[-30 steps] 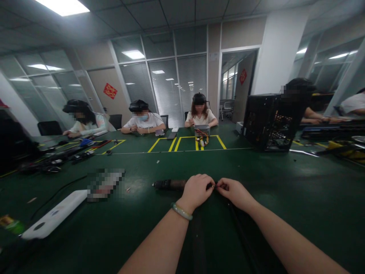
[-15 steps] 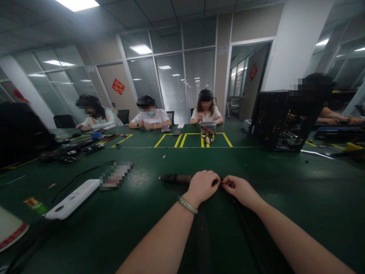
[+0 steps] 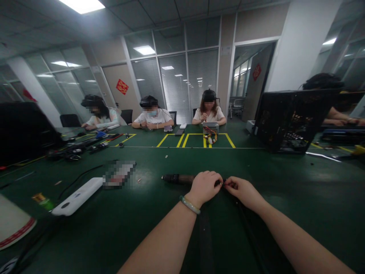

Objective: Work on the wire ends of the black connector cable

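Note:
A dark cylindrical tool (image 3: pixel 185 179) with a metal tip at its left end lies on the green table (image 3: pixel 137 217). My left hand (image 3: pixel 205 184) wraps round its right part, and a bangle is on that wrist. Close to the right of it, my right hand (image 3: pixel 242 190) is closed in a pinch at the tool's right end, on something small and dark that I cannot make out. A small shiny brass-coloured spot shows between the two hands. Below my right hand a dark cable (image 3: pixel 246 224) runs toward the front edge.
On the left are a white power strip (image 3: pixel 78 196), a small green bottle (image 3: pixel 42 201) and a white cup (image 3: pixel 14 220). A black computer case (image 3: pixel 285 121) stands at the right. Several people sit across the table, behind wires (image 3: pixel 211 135) and other parts.
The whole view has shifted slightly, so the scene sits a little further right. Both hands keep almost the same place at the tool's right end.

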### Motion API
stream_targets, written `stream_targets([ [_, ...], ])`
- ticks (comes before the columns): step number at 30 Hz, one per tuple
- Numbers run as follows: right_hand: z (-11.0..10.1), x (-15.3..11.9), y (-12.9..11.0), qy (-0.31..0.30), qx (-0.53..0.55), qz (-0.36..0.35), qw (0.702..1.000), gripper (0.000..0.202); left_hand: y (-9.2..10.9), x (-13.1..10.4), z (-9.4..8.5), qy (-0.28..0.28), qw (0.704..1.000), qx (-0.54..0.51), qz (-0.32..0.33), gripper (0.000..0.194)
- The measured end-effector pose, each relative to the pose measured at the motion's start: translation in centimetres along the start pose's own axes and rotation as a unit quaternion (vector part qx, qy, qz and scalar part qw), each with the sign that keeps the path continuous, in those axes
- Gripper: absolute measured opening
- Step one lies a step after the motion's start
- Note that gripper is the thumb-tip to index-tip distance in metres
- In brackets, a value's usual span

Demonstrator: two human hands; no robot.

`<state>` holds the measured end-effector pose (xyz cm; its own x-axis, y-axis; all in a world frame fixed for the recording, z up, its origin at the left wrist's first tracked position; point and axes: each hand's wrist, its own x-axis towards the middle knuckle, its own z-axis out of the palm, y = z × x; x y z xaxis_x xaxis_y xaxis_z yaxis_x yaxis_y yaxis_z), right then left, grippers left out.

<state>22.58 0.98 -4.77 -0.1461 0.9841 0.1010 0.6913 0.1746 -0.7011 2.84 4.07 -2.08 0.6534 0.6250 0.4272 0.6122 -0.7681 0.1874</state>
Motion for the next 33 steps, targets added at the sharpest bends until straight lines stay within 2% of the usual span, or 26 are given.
stream_targets([
  [25,-0.07,-0.18,-0.80,0.008,0.005,0.025,1.000,0.019,0.01,0.10,-0.13,-0.016,1.000,0.001,0.003,0.010],
  [33,-0.20,-0.20,-0.67,0.005,0.008,0.031,0.999,0.019,0.07,0.04,-0.01,-0.011,1.000,0.005,-0.024,0.013],
])
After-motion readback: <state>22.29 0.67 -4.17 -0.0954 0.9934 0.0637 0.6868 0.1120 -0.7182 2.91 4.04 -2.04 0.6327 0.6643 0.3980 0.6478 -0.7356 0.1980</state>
